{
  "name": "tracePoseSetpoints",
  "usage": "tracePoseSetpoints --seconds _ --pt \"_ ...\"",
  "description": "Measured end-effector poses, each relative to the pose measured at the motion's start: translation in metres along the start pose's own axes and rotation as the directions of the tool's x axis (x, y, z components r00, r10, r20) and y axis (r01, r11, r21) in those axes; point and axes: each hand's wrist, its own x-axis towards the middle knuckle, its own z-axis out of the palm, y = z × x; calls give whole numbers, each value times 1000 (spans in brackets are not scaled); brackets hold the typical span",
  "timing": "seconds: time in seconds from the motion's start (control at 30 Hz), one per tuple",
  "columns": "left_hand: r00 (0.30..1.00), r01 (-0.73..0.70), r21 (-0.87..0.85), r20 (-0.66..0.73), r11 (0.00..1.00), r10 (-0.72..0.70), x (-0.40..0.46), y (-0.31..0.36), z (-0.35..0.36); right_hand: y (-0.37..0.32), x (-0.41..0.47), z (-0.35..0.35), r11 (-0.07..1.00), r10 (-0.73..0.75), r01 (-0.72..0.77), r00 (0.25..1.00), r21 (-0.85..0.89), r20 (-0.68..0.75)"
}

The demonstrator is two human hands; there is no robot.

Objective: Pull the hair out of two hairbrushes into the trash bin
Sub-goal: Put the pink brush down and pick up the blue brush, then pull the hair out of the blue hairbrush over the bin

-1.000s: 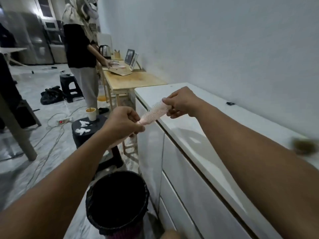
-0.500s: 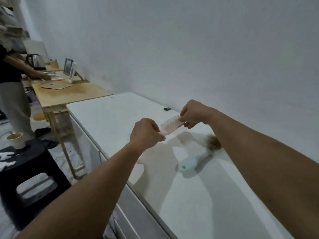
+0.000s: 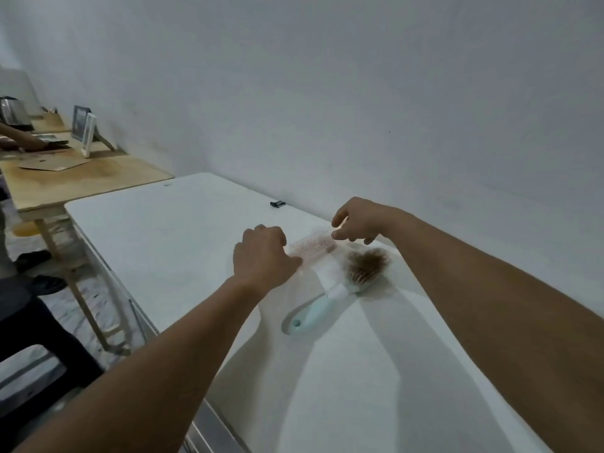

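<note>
A pink hairbrush (image 3: 311, 246) is held low over the white counter (image 3: 170, 237), blurred by motion. My left hand (image 3: 263, 259) grips its handle end. My right hand (image 3: 358, 223) pinches the far tip of its head, and its bristles look free of hair. Just to the right lies a light-blue hairbrush (image 3: 330, 299), handle pointing toward me, its head covered by a thick clump of brown hair (image 3: 369, 261). The trash bin is out of view.
A small black clip (image 3: 277, 203) lies near the wall on the counter. A wooden table (image 3: 75, 178) stands to the left with a picture frame (image 3: 83, 129), a kettle (image 3: 11, 114) and another person's arm (image 3: 23, 142). A dark stool (image 3: 39, 348) stands at lower left.
The view swung right from the trash bin and floor onto the counter. Both hands carried the pink brush down toward the counter, next to the blue brush.
</note>
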Motion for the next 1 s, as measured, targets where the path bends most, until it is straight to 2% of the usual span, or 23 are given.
tracePoseSetpoints --seconds 0.07,0.1,0.17,0.23,0.3,0.37,0.47,0.57,0.7,0.83,1.0 --pt "995 -91 -20 -42 996 90 -5 15 -5 4 -9 -12 998 46 -43 997 -49 58" --pt "993 -116 -66 4 991 116 -8 24 -8 6 -15 -17 994 78 -71 993 -78 92" --pt "972 -128 -121 181 984 148 -15 41 -12 8 -25 -23 985 139 -120 977 -122 159" --pt "930 -149 -84 326 985 168 -25 54 -10 10 -33 -22 979 175 -147 963 -141 206" --pt "906 -168 -28 390 985 165 -30 56 -1 13 -40 -18 979 178 -152 962 -136 208" --pt "910 -126 -38 393 991 131 -33 53 5 15 -45 -15 985 153 -135 970 -105 187" --pt "911 64 -184 411 981 18 -42 48 -4 11 -57 -16 994 111 -104 975 -43 193" --pt "869 296 -362 487 884 -91 -48 35 -29 -6 -68 -21 998 37 -45 980 33 198" --pt "798 460 -479 591 748 -112 -64 6 -75 -54 -78 -18 990 -123 107 977 97 174" --pt "799 520 -539 582 662 -153 -85 -34 -115 -118 -84 0 961 -270 253 946 113 177" --pt "840 536 -524 409 662 -356 -128 -101 -157 -206 -89 38 906 -420 393 880 155 221"
